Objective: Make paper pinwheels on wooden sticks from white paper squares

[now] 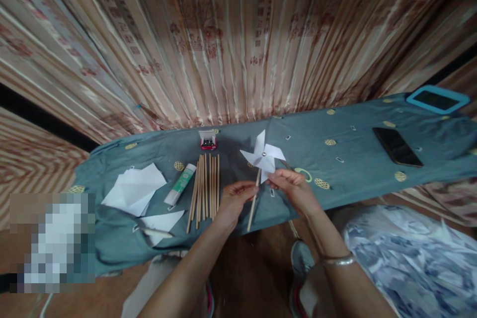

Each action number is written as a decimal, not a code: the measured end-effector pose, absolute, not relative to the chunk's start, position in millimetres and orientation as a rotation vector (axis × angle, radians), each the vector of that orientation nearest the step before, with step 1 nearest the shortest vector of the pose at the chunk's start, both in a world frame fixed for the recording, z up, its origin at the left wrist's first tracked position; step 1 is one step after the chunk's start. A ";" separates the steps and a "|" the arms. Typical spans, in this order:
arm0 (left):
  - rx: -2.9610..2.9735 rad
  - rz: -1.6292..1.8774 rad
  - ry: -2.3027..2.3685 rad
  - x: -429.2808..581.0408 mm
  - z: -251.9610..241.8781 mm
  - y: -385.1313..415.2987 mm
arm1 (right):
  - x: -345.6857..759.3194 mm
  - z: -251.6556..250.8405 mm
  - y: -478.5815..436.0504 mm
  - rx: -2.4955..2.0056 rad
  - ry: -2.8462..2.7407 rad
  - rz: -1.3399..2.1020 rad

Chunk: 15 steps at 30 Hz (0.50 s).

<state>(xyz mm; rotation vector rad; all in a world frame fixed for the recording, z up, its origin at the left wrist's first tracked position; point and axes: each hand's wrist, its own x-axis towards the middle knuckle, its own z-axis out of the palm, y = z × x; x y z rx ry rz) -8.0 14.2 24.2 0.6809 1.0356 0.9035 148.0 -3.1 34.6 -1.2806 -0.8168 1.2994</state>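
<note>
From where I stand, the pinwheel (269, 161) is held up over the cloth (357, 171), right in front of the person, and it looks all but put together. Its white blades are folded in and a round stud (264, 154) sits at the middle; the stick (252, 209) runs down towards 6 o'clock. Whether the stud bites into the wood, I can't tell from here.

The left hand (236, 199) pinches the stick just below the blades, finger and thumb close together. The right hand (293, 188) is nearly closed too, its fingertips seeming to nip the lowest blade.

Reckoning from the pinwheel, spare sticks (203, 186) lie at 8 o'clock, unused, and loose paper (132, 189) farther out, between 8 and 9, so that stock looks unworked. A glue tube (181, 185) sits between them, and an open red box (208, 144) of small dark bits between 9 and 10.

Closest to getting in the way are the spare sticks, near the left forearm, and a green ring (309, 176), perhaps a scissors handle, at 4 o'clock beside the right hand. A phone (397, 146) lies at 3.
</note>
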 end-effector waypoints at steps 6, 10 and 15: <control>0.710 0.882 0.996 -7.0 23.2 11.6 | 141.1 37.0 -2.3 -1.293 -0.930 1.273; 0.714 0.883 1.005 -7.5 22.3 12.2 | 140.7 41.7 -5.8 -1.315 -1.036 1.209; 0.732 0.898 1.046 -10.8 26.0 15.1 | 160.6 41.5 -10.1 -1.381 -1.025 0.997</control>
